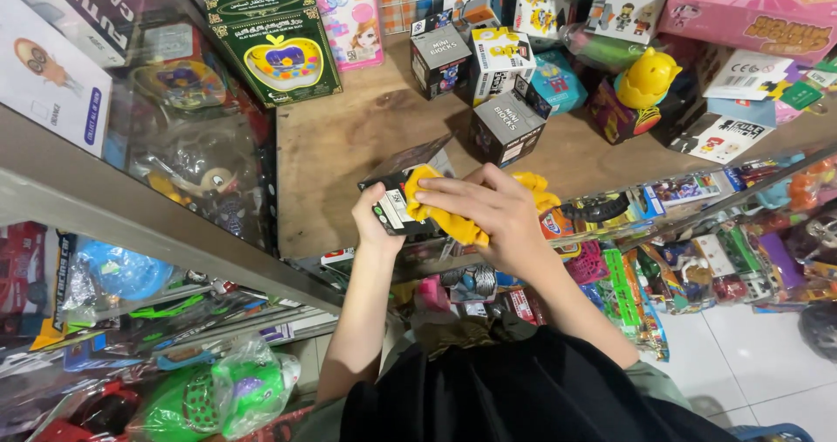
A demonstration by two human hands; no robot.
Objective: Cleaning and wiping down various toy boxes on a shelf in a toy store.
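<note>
My left hand [375, 222] grips a small dark toy box [398, 207] by its near end, over the front of a wooden shelf [349, 137]. My right hand [488, 211] presses a yellow cloth [440, 215] flat against the box's side and top. The cloth bunches under my fingers and sticks out to the right. Part of the box is hidden by the cloth and my hand.
Several small toy boxes [506, 124] stand at the back of the shelf, with a green boxed apple toy [275, 45] at left and a yellow duck toy [645, 80] at right. Packaged toys hang below the shelf [689, 259]. A metal shelf edge [131, 224] runs at left.
</note>
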